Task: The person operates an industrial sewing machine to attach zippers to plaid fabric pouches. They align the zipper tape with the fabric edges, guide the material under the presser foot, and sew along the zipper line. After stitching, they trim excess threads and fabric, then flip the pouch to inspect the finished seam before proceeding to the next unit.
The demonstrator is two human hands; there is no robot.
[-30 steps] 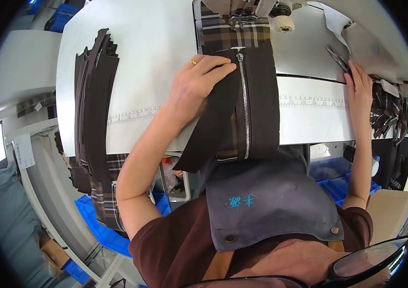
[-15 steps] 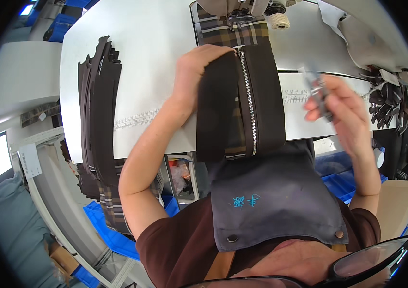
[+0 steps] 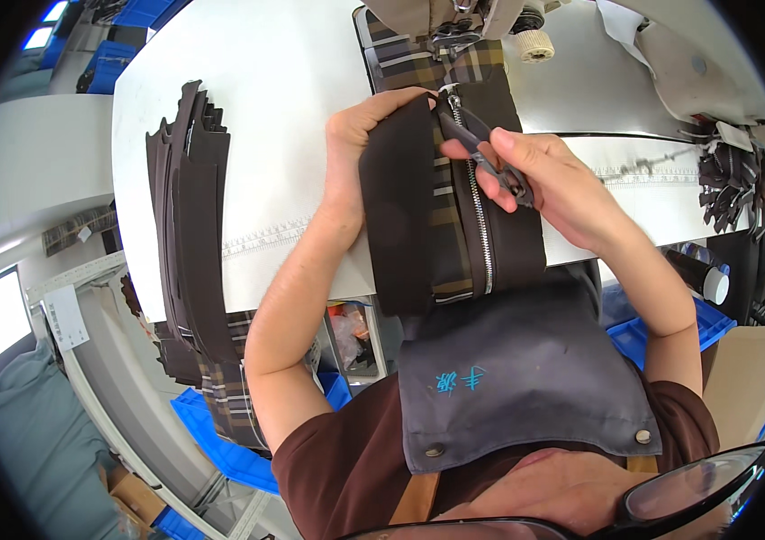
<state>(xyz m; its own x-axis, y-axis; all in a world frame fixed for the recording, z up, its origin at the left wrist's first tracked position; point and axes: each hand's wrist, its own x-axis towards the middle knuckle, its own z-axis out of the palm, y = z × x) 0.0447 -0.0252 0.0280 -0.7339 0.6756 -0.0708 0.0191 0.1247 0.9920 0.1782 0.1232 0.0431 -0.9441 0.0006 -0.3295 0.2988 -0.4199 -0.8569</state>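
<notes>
A dark brown fabric piece [image 3: 400,216] with plaid lining and a metal zipper [image 3: 477,229] down its middle hangs from the sewing machine [image 3: 454,20] over the table's front edge. My left hand [image 3: 360,144] grips its upper left edge, fingers curled over the top. My right hand [image 3: 549,184] holds small dark thread snips [image 3: 481,153], whose tips point at the zipper's top end close to the machine's needle area.
A long stack of dark brown fabric pieces [image 3: 189,225] lies on the white table [image 3: 283,81] at the left and hangs over its edge. More dark pieces [image 3: 729,180] sit at the far right. Blue bins [image 3: 220,441] stand under the table.
My right hand came in from the table's right side with the snips and now holds them at the zipper's top. My left hand moved up to the fabric's top edge.
</notes>
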